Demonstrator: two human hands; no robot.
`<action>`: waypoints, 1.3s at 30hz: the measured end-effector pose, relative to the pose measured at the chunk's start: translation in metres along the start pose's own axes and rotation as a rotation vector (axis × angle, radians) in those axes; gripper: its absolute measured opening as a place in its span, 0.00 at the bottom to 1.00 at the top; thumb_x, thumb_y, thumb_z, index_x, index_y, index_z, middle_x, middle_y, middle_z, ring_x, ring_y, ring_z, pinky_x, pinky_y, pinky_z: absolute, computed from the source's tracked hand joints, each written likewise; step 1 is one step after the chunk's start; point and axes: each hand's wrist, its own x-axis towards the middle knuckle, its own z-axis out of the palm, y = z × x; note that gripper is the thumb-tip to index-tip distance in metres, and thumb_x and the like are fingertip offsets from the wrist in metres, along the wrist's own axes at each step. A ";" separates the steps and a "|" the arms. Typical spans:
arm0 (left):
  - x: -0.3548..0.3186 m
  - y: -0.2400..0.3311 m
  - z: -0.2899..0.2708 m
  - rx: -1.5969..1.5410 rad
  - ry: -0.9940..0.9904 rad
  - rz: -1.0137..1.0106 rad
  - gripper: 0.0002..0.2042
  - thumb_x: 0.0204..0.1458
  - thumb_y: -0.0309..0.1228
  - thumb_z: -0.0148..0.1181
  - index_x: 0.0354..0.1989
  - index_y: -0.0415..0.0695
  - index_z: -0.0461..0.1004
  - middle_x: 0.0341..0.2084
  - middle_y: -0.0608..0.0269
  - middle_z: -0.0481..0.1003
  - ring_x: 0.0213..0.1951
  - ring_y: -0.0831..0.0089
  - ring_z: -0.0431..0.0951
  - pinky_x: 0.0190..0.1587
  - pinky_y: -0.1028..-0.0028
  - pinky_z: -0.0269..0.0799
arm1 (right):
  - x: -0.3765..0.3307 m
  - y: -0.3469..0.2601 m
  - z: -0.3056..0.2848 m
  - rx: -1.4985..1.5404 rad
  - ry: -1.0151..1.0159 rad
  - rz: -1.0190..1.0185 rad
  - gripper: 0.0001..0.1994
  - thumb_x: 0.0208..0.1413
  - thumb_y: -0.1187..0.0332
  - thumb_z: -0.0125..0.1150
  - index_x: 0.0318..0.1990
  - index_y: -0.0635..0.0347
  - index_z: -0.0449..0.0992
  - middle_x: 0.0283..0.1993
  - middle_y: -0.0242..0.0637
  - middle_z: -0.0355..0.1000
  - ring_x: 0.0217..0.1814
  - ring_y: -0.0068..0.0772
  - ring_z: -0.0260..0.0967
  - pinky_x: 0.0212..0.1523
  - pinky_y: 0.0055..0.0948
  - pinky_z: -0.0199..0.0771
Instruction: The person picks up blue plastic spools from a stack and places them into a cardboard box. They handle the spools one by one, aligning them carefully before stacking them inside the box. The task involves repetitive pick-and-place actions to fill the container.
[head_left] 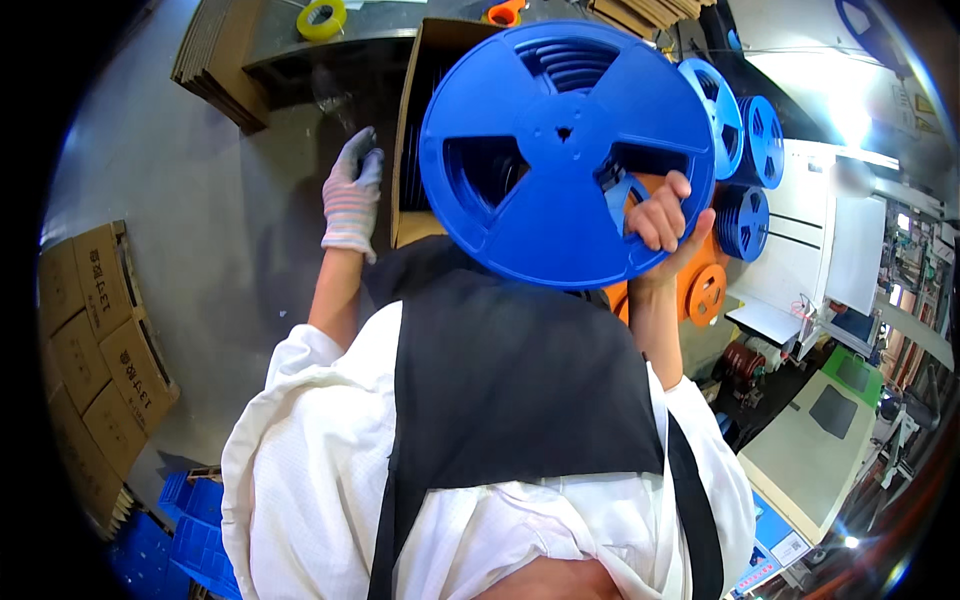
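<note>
A large blue plastic reel (570, 205) fills the middle of the view in front of my chest, its flat face toward me. Through its upper cut-out several stacked blue rims show, so more reels appear to lie behind it. My right hand (662, 215), bare, grips it at the lower right, fingers hooked through a cut-out and thumb outside the rim. My left hand (352, 198), in a striped glove with grey fingertips, is held up left of an open cardboard box (408, 130), fingers apart and apparently holding nothing. The reel hides much of this box, where dark discs partly show.
Flattened cardboard (215, 60) and a yellow tape roll (321, 19) are at the far left. More blue reels (762, 140) and an orange reel (706, 295) stand to the right. Stacked cartons (105, 340) sit at left, blue crates (205, 530) below them. A beige-green machine (810, 450) is at right.
</note>
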 end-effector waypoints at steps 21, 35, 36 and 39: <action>-0.038 0.073 0.051 -1.658 -0.776 -0.540 0.41 0.45 0.44 0.65 0.62 0.35 0.54 0.51 0.48 0.68 0.54 0.59 0.71 0.60 0.58 0.67 | 0.014 0.024 0.037 -0.907 0.638 0.118 0.21 0.53 0.72 0.60 0.54 0.66 0.64 0.41 0.48 0.74 0.41 0.39 0.76 0.41 0.34 0.78; -0.018 0.040 0.027 -1.793 -0.614 -0.311 0.36 0.48 0.40 0.65 0.64 0.44 0.55 0.52 0.48 0.69 0.51 0.59 0.73 0.57 0.59 0.70 | 0.001 -0.020 0.004 -0.929 0.615 -0.123 0.25 0.51 0.72 0.56 0.57 0.72 0.63 0.49 0.54 0.72 0.46 0.43 0.76 0.49 0.39 0.78; -0.018 0.035 0.019 -1.732 -0.562 -0.315 0.36 0.49 0.40 0.65 0.64 0.44 0.55 0.52 0.48 0.69 0.51 0.59 0.73 0.57 0.59 0.70 | -0.003 -0.026 -0.001 -0.847 0.586 -0.144 0.25 0.51 0.71 0.55 0.58 0.71 0.62 0.49 0.53 0.72 0.46 0.42 0.76 0.49 0.38 0.78; -0.016 0.027 -0.006 -1.542 -0.397 -0.292 0.35 0.49 0.40 0.64 0.64 0.44 0.55 0.52 0.48 0.69 0.51 0.59 0.73 0.57 0.59 0.70 | -0.013 -0.050 -0.009 -0.632 0.461 -0.236 0.26 0.52 0.71 0.55 0.60 0.67 0.60 0.51 0.51 0.71 0.45 0.39 0.76 0.46 0.33 0.80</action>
